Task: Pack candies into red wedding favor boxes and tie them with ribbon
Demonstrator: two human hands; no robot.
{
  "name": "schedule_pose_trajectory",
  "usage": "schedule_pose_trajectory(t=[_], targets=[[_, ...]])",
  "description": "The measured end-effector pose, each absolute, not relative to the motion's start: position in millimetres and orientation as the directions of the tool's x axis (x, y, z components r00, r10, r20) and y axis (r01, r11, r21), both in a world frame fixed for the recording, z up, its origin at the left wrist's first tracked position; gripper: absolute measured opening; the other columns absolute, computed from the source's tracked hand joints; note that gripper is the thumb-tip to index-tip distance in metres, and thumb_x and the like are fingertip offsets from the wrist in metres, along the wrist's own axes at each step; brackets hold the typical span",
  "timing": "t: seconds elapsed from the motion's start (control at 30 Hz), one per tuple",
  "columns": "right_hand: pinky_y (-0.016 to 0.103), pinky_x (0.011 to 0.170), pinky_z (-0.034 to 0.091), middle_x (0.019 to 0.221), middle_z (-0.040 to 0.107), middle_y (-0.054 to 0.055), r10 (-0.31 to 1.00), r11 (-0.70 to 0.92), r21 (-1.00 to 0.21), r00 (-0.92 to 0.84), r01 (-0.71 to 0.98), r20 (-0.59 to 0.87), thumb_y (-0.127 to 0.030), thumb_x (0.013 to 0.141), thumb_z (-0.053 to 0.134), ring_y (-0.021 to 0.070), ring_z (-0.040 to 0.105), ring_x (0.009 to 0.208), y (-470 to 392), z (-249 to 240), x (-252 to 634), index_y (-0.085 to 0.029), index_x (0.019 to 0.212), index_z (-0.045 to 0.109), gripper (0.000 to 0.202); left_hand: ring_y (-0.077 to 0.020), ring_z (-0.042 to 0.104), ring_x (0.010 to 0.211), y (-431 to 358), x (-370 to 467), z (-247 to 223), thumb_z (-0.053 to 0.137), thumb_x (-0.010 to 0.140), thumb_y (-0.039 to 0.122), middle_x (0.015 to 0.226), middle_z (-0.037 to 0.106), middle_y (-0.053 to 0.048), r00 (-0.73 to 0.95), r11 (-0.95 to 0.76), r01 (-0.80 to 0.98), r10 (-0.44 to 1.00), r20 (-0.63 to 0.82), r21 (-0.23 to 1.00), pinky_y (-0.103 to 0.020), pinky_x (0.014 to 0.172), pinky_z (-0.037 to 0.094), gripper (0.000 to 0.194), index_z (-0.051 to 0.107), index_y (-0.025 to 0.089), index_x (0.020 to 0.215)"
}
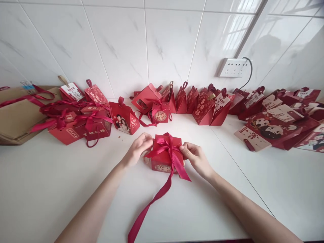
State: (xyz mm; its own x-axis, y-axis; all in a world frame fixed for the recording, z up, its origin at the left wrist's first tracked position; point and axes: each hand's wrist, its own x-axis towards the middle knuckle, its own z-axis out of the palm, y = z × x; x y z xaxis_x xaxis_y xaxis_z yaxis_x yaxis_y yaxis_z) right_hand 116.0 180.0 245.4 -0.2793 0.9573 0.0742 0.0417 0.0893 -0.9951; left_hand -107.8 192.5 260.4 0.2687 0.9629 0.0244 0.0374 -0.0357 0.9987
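Note:
A small red gift box (162, 158) with a gold emblem on its front stands upright on the white tabletop. Dark pink ribbon (172, 153) is tied in a bow over its top, and one long tail runs across the table towards me. At the box's upper left edge, my left hand (138, 150) is closed, thumb against fingers; its fingertips are partly hidden by the box. On the opposite side my right hand (197, 157) pinches the bow's right part between thumb and fingers, close against the box. Beige cord shows low on the box's left side.
Several red boxes with bows (67, 130) sit at the left beside brown paper bags (19, 118). A red box with a couple printed on it (124, 118) stands behind. More red boxes (205, 106) line the tiled wall, below a power socket (233, 67); others (273, 126) crowd the right.

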Motion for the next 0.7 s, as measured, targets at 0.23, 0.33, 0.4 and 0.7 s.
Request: schedule_pose_trajectory(t=[0.23,0.33,0.4,0.7], targets=[[0.029,0.065,0.043,0.076,0.05,0.002,0.891,0.435,-0.82,-0.043,0.373,0.453,-0.05,0.086,0.049,0.0152,0.049,0.07,171,267,114,-0.021,0.076,0.05,0.031,-0.0251,0.058,0.101,201,-98,242,0.05,0.078,0.056,0.109,0.062,-0.009,0.174,-0.094,-0.002,0.98,0.093,0.996,-0.035,0.082,0.047,0.05,0.055,0.017,0.109],[0.031,0.069,0.046,0.083,0.052,0.005,0.891,0.442,-0.681,-0.2,0.584,0.407,-0.043,0.085,0.053,0.0168,0.053,0.073,167,279,104,-0.02,0.073,0.055,0.025,-0.0214,0.062,0.08,201,-98,238,0.041,0.083,0.06,0.088,0.065,-0.007,0.211,-0.081,-0.01,0.974,0.081,0.997,-0.034,0.074,0.048,0.05,0.058,0.016,0.1],[0.031,0.066,0.046,0.082,0.054,0.005,0.904,0.422,-0.621,-0.252,0.66,0.346,-0.036,0.084,0.052,0.0154,0.054,0.066,169,285,101,-0.02,0.072,0.057,0.021,-0.0185,0.059,0.072,202,-100,234,0.036,0.084,0.061,0.08,0.063,-0.004,0.224,-0.071,0.004,0.972,0.068,0.997,-0.031,0.07,0.047,0.05,0.057,0.016,0.093],[0.023,0.046,0.041,0.055,0.058,0.0,0.952,0.3,-0.673,-0.163,0.676,0.26,-0.032,0.084,0.053,0.0122,0.053,0.048,213,372,100,-0.017,0.071,0.06,0.022,-0.0171,0.051,0.071,199,-96,224,0.035,0.083,0.064,0.071,0.055,-0.001,0.186,-0.055,0.123,0.982,0.032,0.991,-0.029,0.065,0.042,0.049,0.049,0.018,0.072]])
